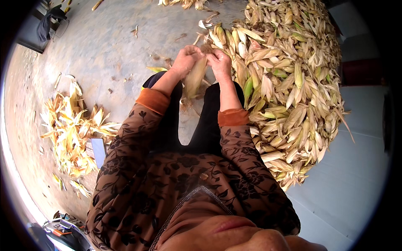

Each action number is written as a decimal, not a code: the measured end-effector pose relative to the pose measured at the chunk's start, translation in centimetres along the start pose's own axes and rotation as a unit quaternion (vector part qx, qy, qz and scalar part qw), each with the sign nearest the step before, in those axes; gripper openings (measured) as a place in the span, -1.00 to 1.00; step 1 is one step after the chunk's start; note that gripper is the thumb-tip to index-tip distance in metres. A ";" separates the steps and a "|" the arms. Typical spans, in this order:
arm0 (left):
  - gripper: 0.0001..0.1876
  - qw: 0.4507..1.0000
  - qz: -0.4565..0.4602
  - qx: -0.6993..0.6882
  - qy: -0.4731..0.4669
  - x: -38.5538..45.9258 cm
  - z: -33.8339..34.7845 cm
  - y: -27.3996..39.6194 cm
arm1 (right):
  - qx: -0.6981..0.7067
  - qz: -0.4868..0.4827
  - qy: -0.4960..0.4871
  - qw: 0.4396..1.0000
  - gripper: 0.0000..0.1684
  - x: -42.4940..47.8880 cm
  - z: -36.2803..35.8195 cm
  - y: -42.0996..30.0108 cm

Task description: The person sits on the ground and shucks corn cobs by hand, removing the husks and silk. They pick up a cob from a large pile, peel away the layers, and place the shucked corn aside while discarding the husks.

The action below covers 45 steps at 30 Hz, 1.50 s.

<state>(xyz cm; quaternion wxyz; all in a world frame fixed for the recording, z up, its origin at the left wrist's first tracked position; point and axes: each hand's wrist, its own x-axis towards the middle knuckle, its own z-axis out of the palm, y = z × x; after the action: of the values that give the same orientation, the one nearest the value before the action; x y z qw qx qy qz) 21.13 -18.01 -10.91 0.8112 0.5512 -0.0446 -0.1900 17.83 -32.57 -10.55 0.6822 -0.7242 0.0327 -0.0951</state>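
Between my knees, an ear of corn in its dry husk (195,77) hangs tilted, its silk end up and its lower end towards the floor. My left hand (186,59) pinches the husk beside the brown corn silk (206,48) at the top. From the other side, my right hand (220,62) grips the same tip with thumb and fingers. Both hands nearly meet there. The husk still covers the ear, and the fingertips are partly hidden by silk and husk. Just right of my right hand lies a large pile of unshucked corn ears (282,88).
A heap of peeled husks (70,125) lies on the concrete floor (103,56) at left, with a phone (98,152) by it. More husks (185,3) lie at the top. A dark cloth (50,22) hangs at upper left. A motorbike (66,232) stands at lower left.
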 end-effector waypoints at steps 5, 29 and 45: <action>-0.79 0.998 -0.011 0.059 0.018 -0.2 0.3 0.5 | 0.014 -0.012 0.000 1.000 -0.84 -0.4 0.3 -0.3; -0.62 0.967 0.133 0.215 -0.040 -0.2 2.1 -1.7 | 0.354 -0.016 0.158 0.922 -0.89 0.6 0.8 -0.8; -0.82 0.980 0.044 -0.187 0.048 2.2 -0.4 -3.1 | -0.038 -0.119 -0.038 0.991 -0.79 -2.2 3.4 -3.1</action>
<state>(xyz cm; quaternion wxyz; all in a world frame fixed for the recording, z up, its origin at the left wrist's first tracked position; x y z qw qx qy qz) 22.51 -19.48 -14.15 0.9088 0.3955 0.0063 -0.1329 16.02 -28.59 -7.81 0.6389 -0.7513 -0.0756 -0.1469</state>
